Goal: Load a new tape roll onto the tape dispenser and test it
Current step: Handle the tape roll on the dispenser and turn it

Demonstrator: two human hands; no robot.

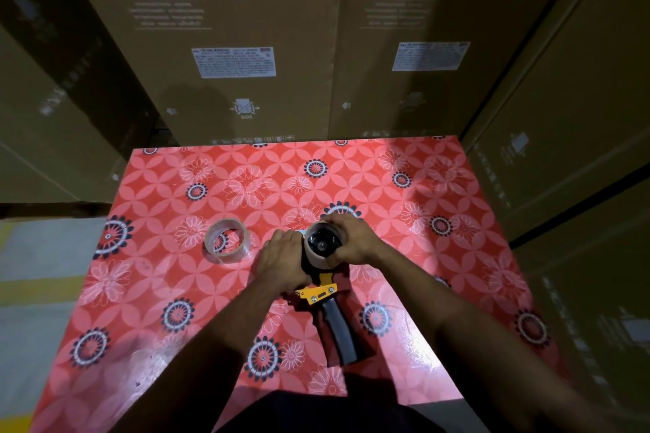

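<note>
A tape dispenser [322, 293] with a yellow frame and a dark grey handle lies on the red flowered table [439, 257], handle toward me. A tape roll [318, 258] sits on its black hub. My right hand [351, 241] wraps around the right side and top of that roll. My left hand [281, 262] grips the dispenser's frame just left of the roll and hides its front end. A second roll of clear tape [226, 241] lies flat on the table to the left, apart from both hands.
Tall cardboard washing-machine boxes [246, 46] stand right behind the table and along the right side [580, 151]. Grey floor [38, 257] with a yellow line shows at the left. The table's near edge is at my body.
</note>
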